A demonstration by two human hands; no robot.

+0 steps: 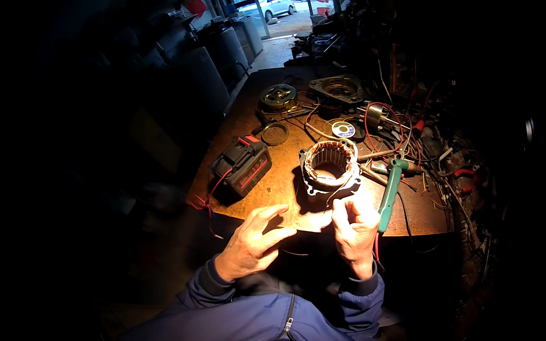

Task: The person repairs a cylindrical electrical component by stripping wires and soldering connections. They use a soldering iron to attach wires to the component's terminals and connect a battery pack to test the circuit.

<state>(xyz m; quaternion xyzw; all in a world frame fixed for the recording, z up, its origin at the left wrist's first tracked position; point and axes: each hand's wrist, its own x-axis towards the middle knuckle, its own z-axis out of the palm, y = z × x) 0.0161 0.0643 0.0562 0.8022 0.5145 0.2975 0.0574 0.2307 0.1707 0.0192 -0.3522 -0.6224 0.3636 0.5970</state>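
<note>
Left hand [254, 238], fingers wide apart, right hand [357, 227], fingers pinched (anything between, cannot tell), near a copper-wound stator [331, 156]

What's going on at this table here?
Someone is working bare-handed at a lit table, facing a wound motor stator. Their right hand, fingers drawn together, is just in front of it; whether it pinches anything is unclear. The left hand is open, with nothing visible in it. A black battery pack sits to the stator's left, and a green-handled tool is to its right.
</note>
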